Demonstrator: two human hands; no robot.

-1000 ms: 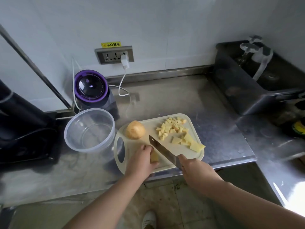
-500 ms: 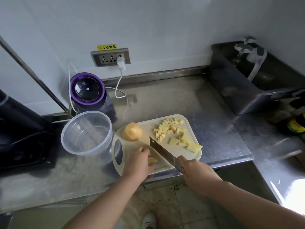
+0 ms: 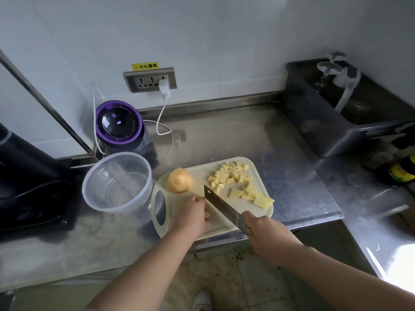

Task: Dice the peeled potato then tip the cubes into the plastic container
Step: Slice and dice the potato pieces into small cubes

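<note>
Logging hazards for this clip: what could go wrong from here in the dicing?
1. The left hand holds a small potato piece right beside the knife gripped by the right hand; a slip could nick the fingers.
2. The rounded potato half sits loose on the cutting board and might roll off if bumped.
3. The board lies near the front edge of the counter, so potato cubes could get knocked to the floor.

One text can be read: a yellow warning sticker [image 3: 145, 66] marked 小心触电 is fixed to the wall just above the socket panel [image 3: 149, 80]. A lit display [image 3: 118, 123] is seen on the purple-rimmed appliance [image 3: 119, 125] by the counter's back edge, its characters too small to be made out. The bottle label [image 3: 403, 172] at the right edge is blurred.
</note>
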